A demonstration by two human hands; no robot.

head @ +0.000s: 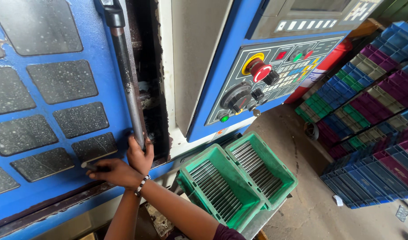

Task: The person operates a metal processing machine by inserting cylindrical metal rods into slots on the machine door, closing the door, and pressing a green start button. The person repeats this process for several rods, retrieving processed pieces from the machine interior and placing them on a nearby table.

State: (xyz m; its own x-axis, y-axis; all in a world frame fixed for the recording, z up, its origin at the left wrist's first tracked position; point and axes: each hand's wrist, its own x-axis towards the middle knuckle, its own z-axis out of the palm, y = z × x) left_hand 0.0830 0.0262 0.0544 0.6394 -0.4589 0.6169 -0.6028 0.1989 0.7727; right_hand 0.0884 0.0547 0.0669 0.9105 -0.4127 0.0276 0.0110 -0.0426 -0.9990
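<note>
The door handle (126,75), a dark vertical bar on the blue machine door (57,89), is gripped at its lower end by the right hand (139,155). The left hand (112,171), crossed beneath, clasps a small dark tool (90,166). Nearby, two green bins (239,178) hold rows of grey metal rods (217,186). Further right, stacked crates (368,111).
</note>
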